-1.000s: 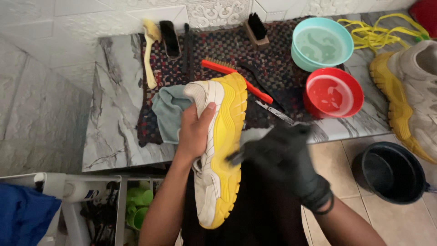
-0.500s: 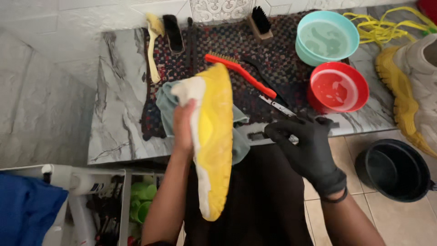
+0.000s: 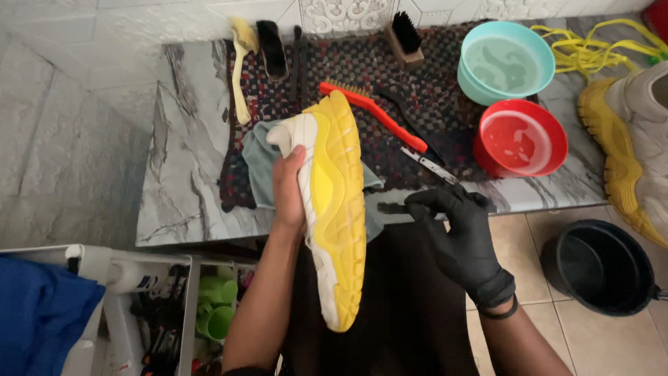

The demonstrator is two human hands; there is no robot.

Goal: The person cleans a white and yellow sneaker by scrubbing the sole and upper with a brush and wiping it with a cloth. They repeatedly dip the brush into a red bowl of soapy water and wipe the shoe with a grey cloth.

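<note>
My bare left hand (image 3: 289, 186) grips a white shoe with a yellow sole (image 3: 337, 209) by its side. The shoe is held over the table's front edge, sole facing up toward me. My right hand (image 3: 456, 233), in a black glove, is to the right of the shoe and apart from it. Its fingers pinch a small dark brush (image 3: 394, 207) at the edge of the marble table (image 3: 184, 174). A grey-green cloth (image 3: 256, 161) lies on the table behind the shoe.
On a dark woven mat (image 3: 362, 69) lie an orange-handled brush (image 3: 376, 117), a metal tool (image 3: 431, 166) and several brushes at the back. A teal bowl (image 3: 506, 64) and a red bowl (image 3: 522, 139) hold water. A second shoe (image 3: 637, 139) and yellow laces (image 3: 591, 42) are at the right. A black bucket (image 3: 600, 266) stands on the floor.
The shoe has been turned so that its yellow sole faces me. My right hand has pulled the small brush away from the shoe, to the right along the table edge.
</note>
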